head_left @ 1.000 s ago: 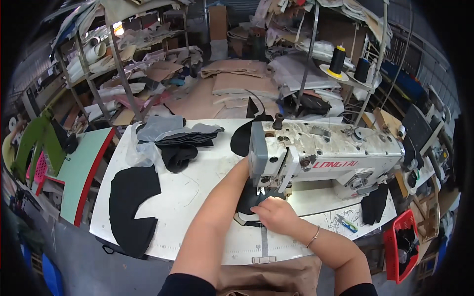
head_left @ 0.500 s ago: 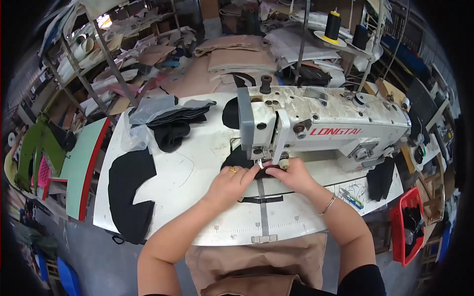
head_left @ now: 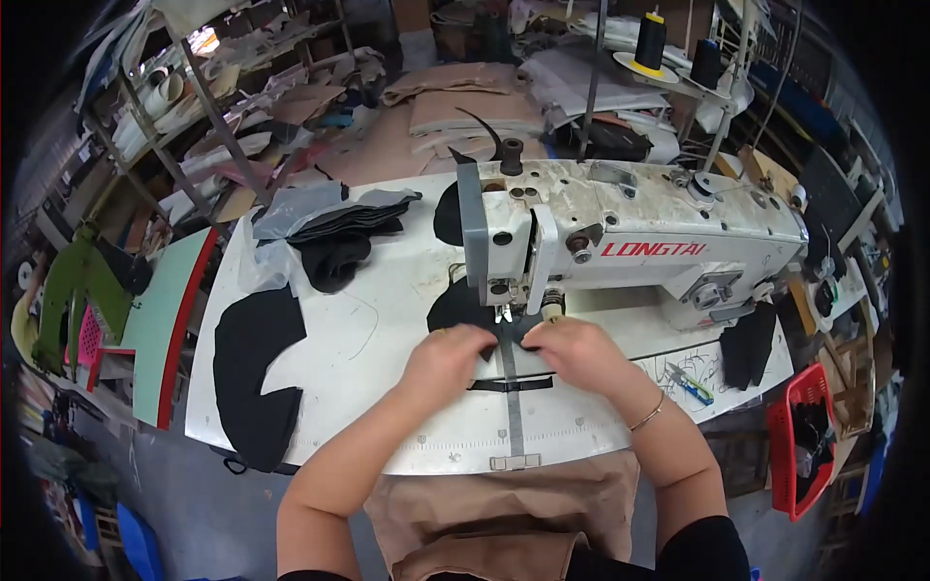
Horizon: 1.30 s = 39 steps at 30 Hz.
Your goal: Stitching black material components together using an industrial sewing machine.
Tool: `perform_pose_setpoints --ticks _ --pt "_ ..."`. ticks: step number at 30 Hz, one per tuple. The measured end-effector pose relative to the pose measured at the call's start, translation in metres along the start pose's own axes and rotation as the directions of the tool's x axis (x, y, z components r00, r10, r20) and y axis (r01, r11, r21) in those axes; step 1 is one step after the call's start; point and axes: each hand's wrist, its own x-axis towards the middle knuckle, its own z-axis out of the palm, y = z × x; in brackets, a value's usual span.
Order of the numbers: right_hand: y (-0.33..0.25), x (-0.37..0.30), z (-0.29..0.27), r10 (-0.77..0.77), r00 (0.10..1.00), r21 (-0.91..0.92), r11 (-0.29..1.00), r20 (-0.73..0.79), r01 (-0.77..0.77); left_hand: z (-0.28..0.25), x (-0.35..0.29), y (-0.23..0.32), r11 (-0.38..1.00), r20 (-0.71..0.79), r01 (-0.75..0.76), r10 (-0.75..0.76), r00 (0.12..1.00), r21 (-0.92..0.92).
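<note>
A white sewing machine (head_left: 630,232) stands on the pale worktable, its presser foot (head_left: 503,314) over a black fabric piece (head_left: 457,308). To the left of the foot, my left hand (head_left: 446,363) has its fingers closed on the near edge of this fabric, and a dark corner pokes out below them. My right hand (head_left: 583,356) pinches the fabric on the other side, just in front of the machine's needle end. Between the hands, a grey tape line runs down the table. Where the fabric lies under the machine head, part of it is hidden.
Large curved black fabric pieces (head_left: 254,378) lie at the table's left, near a stack of black pieces (head_left: 344,228) with clear plastic. Thread snips (head_left: 691,383) and more black fabric (head_left: 748,347) lie at right. A red basket (head_left: 796,441) stands beyond the right edge.
My hands have drawn apart and come slightly nearer to me, still on the black fabric. The thin black strip behind the machine head now sticks up higher.
</note>
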Motion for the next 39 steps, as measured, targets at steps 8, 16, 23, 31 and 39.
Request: perform_pose_setpoints --ticks 8,16,23,31,39 --pt "-0.001 0.0 -0.004 -0.052 0.994 -0.033 0.998 0.094 0.056 0.006 0.002 0.014 0.996 -0.148 0.086 -0.089 0.985 -0.028" --pt "-0.014 -0.001 0.004 -0.186 0.973 -0.213 0.954 0.138 0.212 0.007 -0.003 0.014 0.994 -0.036 -0.014 0.018 0.999 0.108" --pt "-0.013 -0.001 0.006 -0.137 0.977 -0.265 0.948 0.162 0.177 0.015 -0.001 0.014 0.993 -0.071 -0.029 0.037 0.997 0.114" --pt "-0.009 0.002 0.009 -0.157 0.981 -0.25 0.951 0.109 0.18 0.016 0.002 0.009 0.993 -0.043 -0.037 0.042 0.998 0.108" --pt "-0.002 -0.001 0.008 -0.084 0.994 -0.104 0.99 0.064 0.091 0.006 0.002 -0.001 0.995 -0.027 -0.059 0.061 0.998 0.082"
